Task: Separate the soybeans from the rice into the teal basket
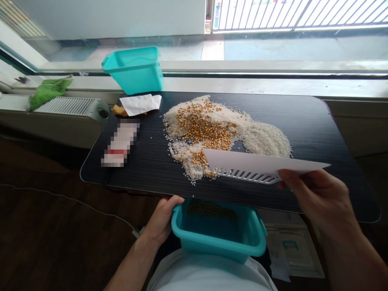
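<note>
My right hand (321, 194) is closed on the right end of a long, flat white slotted piece (242, 161), with a row of slots along its lower edge. Its left end touches the near side of a heap of white rice (266, 137) and yellow-brown soybeans (209, 129), spread over a black table (309, 125). At the near table edge, my left hand (162, 218) grips the left rim of a teal plastic bin (218, 240), thumb on top. Some soybeans (212, 209) lie inside this bin, in shadow at its far side.
Another teal bin (138, 74) stands on the windowsill at the back left. White paper (141, 105) and a blurred pale item (121, 143) lie on the table's left. A green cloth (50, 91) rests on the radiator (69, 106). Below right is a lidded clear box (298, 252).
</note>
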Available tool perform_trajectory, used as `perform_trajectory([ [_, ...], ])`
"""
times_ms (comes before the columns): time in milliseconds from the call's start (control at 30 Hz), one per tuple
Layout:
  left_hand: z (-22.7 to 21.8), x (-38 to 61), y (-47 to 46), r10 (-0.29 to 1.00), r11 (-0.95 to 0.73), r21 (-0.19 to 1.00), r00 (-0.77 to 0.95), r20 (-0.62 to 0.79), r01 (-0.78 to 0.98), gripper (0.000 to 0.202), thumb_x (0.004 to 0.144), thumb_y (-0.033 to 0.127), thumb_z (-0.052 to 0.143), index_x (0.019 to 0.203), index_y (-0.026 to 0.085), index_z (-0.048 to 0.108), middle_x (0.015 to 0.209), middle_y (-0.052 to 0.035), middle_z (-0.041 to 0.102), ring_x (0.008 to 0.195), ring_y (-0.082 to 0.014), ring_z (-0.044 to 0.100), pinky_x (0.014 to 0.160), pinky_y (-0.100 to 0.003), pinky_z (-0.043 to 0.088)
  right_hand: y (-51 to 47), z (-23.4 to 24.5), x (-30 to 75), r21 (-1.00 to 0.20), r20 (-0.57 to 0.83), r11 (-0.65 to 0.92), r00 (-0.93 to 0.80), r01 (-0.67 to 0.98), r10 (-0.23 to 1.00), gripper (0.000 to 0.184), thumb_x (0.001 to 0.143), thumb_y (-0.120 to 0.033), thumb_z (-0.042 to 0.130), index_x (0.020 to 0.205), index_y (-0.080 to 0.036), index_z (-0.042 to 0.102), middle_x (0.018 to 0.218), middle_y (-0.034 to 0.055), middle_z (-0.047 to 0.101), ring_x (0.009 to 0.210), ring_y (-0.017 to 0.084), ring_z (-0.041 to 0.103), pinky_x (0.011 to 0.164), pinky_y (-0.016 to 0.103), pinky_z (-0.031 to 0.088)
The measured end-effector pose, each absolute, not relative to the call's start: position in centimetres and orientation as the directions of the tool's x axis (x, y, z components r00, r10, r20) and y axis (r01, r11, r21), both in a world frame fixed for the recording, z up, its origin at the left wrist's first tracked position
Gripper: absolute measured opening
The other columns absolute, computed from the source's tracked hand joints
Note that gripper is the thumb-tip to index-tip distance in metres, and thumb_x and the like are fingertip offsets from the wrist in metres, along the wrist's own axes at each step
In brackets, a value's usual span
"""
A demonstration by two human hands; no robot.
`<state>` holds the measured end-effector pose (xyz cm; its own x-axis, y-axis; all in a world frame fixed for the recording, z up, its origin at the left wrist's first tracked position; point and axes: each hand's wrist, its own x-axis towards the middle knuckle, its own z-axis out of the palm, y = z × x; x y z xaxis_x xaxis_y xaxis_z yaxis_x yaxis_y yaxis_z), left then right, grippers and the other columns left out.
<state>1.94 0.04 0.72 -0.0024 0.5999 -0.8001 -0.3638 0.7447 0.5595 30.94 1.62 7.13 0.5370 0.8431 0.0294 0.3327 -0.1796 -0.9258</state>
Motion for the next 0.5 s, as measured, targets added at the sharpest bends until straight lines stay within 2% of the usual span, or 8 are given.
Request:
perform_trajectory([
  [233,0.7,1.9,0.1,0.599,0.746,0.557,0.003,-0.800,-0.365,0.021,0.056,0.029,0.084,0.065,0.013,0.075,0.060,-0.0019,0.068,0.055,-0.0138,0.058,0.057,-0.025,0.050,1.6,7.5,30.9,-0.918,0.006,-0.203,0.525,0.340,0.851,0.033,0.065,-0.053,0.087,0.074,-0.023,0.076,0.060,-0.0009,0.069,0.056,0.016,0.062,0.055,0.028,0.049],
  [500,0.6,2.0,0.1,0.580,0.755,0.549,-0.026,-0.814,-0.359,0.023,0.052,0.030,0.085,0.060,0.013,0.073,0.054,0.0004,0.063,0.052,-0.0120,0.055,0.055,-0.024,0.049,1.2,7.3,32.0,-0.891,-0.003,-0.243,0.529,0.385,0.849,0.045,0.062,-0.066,0.085,0.072,-0.023,0.075,0.061,0.0003,0.070,0.056,0.016,0.063,0.055,0.029,0.049],
])
